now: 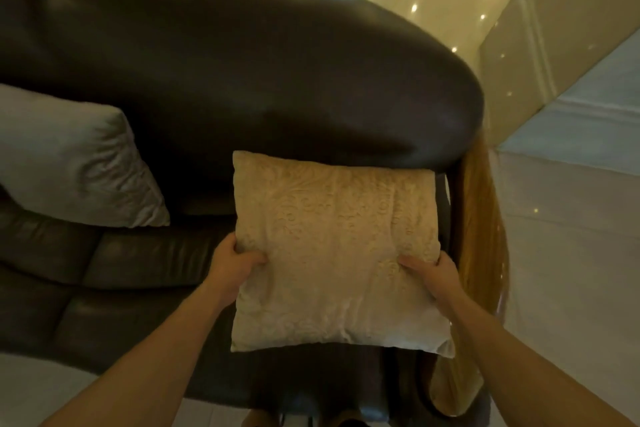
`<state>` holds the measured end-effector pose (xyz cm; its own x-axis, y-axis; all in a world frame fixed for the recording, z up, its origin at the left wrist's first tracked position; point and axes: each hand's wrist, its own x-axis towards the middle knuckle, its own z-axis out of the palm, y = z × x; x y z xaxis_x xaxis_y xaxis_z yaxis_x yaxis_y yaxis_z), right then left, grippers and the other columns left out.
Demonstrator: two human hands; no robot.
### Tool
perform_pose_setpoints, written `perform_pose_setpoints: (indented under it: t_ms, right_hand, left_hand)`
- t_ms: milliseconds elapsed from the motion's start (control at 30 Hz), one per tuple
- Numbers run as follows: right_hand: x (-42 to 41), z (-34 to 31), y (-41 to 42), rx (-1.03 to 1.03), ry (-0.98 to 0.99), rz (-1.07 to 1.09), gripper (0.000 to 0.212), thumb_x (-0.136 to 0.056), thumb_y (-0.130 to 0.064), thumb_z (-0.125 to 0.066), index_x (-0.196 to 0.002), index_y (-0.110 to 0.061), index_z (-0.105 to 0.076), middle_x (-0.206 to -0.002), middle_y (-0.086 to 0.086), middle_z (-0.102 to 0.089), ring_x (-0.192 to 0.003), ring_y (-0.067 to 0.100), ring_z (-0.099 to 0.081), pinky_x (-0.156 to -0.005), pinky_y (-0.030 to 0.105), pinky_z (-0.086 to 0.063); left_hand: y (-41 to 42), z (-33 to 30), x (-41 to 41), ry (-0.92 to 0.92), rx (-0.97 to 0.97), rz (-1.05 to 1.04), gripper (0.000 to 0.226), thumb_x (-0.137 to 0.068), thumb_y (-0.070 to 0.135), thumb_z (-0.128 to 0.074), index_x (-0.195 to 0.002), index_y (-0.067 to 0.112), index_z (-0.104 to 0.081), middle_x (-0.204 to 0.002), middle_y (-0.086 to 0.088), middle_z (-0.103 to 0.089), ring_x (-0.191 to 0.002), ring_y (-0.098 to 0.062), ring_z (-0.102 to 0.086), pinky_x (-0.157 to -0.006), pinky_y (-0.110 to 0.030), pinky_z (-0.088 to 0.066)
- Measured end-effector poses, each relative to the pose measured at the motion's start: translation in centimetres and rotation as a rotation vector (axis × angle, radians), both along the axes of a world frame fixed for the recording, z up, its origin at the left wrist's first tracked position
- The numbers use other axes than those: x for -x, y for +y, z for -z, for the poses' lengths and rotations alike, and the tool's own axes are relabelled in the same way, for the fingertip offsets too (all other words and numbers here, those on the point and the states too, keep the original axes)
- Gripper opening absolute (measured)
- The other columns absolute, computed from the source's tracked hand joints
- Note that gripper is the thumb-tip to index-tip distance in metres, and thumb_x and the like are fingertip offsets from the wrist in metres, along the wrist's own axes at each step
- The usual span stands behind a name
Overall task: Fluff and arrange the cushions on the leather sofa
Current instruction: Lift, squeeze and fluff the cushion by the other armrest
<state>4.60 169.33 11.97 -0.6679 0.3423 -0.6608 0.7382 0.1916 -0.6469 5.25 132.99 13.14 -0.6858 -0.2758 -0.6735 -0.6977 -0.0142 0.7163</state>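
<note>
A beige cushion with an embossed pattern is held over the right end of the dark leather sofa. My left hand grips its left edge, thumb on the front face. On the opposite edge my right hand grips the same way. The cushion's top edge sits near the foot of the backrest. A grey cushion leans against the backrest at the left, partly cut off by the frame edge.
A glossy wooden armrest runs down the sofa's right end, close to my right hand. Pale shiny floor lies to the right and behind the sofa. A beige wall with skirting stands at the upper right.
</note>
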Motion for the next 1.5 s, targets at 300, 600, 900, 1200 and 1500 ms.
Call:
perform_pose_setpoints:
  t_ms: [300, 600, 900, 1200, 1500]
  right_hand:
    - [-0.4, -9.7, -0.7, 0.017, 0.267, -0.024, 0.101, -0.07, -0.047, -0.082, -0.149, -0.021, -0.025, -0.15, 0.009, -0.037, -0.133, 0.033, -0.041, -0.104, 0.051, -0.038]
    - [0.7, -20.1, -4.3, 0.023, 0.631, -0.009, 0.07, -0.077, -0.031, -0.081, -0.136, -0.019, -0.045, -0.122, -0.003, -0.053, -0.112, 0.022, -0.053, -0.091, 0.039, -0.044]
    - [-0.7, -26.8, -11.7, -0.147, 0.871, 0.144, 0.055, -0.083, -0.023, -0.076, -0.131, -0.008, -0.052, -0.115, 0.004, -0.06, -0.103, 0.024, -0.056, -0.087, 0.04, -0.046]
    - [-2.4, -30.6, -16.6, -0.214, 0.979, 0.213, 0.04, -0.083, -0.02, -0.075, -0.118, -0.01, -0.058, -0.101, 0.002, -0.06, -0.093, 0.023, -0.056, -0.08, 0.038, -0.043]
    - [-1.4, -35.3, -16.0, -0.334, 1.095, 0.112, 0.025, -0.084, -0.025, -0.074, -0.1, -0.019, -0.057, -0.089, -0.01, -0.061, -0.082, 0.008, -0.058, -0.07, 0.032, -0.043]
  left_hand:
    - [-0.9, -11.2, 0.5, 0.243, 0.051, 0.046, 0.061, -0.081, 0.009, -0.077, -0.134, 0.018, -0.049, -0.126, 0.0, -0.056, -0.115, -0.025, -0.056, -0.086, -0.04, -0.051]
    - [-6.2, -20.9, 3.3, 0.463, 0.039, 0.109, 0.055, -0.081, 0.007, -0.075, -0.13, 0.021, -0.054, -0.12, -0.001, -0.062, -0.108, -0.026, -0.061, -0.089, -0.051, -0.054]
    - [-13.8, -26.3, 5.4, 0.603, -0.024, 0.209, 0.043, -0.088, 0.005, -0.068, -0.126, 0.021, -0.055, -0.115, -0.005, -0.065, -0.103, -0.026, -0.065, -0.073, -0.042, -0.056]
    - [-18.3, -29.3, 5.6, 0.637, -0.057, 0.229, 0.04, -0.089, 0.009, -0.063, -0.125, 0.025, -0.054, -0.118, -0.003, -0.061, -0.102, -0.024, -0.06, -0.083, -0.051, -0.053]
    - [-17.6, -30.8, 5.8, 0.601, -0.216, 0.175, 0.063, -0.088, 0.032, -0.07, -0.144, 0.03, -0.043, -0.135, 0.001, -0.052, -0.118, -0.027, -0.052, -0.097, -0.059, -0.048]
